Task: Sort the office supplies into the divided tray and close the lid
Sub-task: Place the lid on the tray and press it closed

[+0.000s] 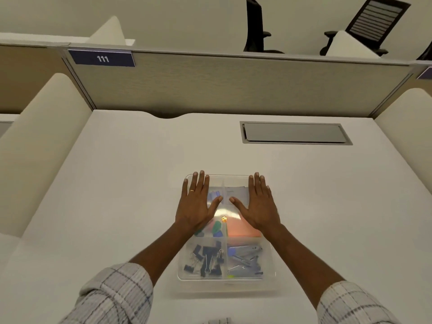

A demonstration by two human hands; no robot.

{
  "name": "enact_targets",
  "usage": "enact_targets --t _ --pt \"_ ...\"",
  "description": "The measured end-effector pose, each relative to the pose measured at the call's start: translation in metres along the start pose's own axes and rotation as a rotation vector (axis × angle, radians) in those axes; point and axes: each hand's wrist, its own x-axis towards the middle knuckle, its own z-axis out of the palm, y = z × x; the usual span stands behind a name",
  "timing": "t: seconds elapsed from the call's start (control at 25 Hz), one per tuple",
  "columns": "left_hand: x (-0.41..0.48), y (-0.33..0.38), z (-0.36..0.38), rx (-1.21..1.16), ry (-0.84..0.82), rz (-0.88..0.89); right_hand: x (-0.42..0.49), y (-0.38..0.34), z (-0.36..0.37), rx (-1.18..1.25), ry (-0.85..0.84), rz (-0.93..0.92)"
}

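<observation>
A clear plastic divided tray (225,282) lies on the white desk in front of me, with its transparent lid (230,181) lying over it. Through the lid I see black binder clips (207,259) in the near left compartment, metal clips and blue pieces (244,259) in the near right one, green and blue bits (216,228) in the middle left, and an orange pad (240,228) in the middle right. My left hand (195,204) rests flat on the lid's far left part, fingers spread. My right hand (257,204) rests flat on the far right part.
A grey cable hatch (294,133) is set into the white desk (117,195) at the back right. A fabric partition (222,85) with a "111" label closes the far edge. Cream side dividers stand left and right. A small grey object (218,321) shows at the bottom edge.
</observation>
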Motion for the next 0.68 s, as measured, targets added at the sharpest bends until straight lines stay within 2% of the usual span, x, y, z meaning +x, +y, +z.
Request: enact_targets --t 0.16,0.32,0.48,0.68 --pt "0.001 -0.002 0.005 -0.016 0.03 0.017 0.001 0.003 0.005 0.006 0.039 -0.006" --pt "0.04 -0.009 -0.013 -0.104 0.102 0.011 0.009 0.004 0.004 -0.034 0.03 0.006" --pt "0.056 -0.016 -0.004 -0.05 0.142 0.092 0.025 0.003 0.0 -0.02 0.013 0.032" --pt "0.058 -0.016 0.008 -0.043 0.145 0.067 0.021 -0.001 0.011 -0.016 0.09 0.052"
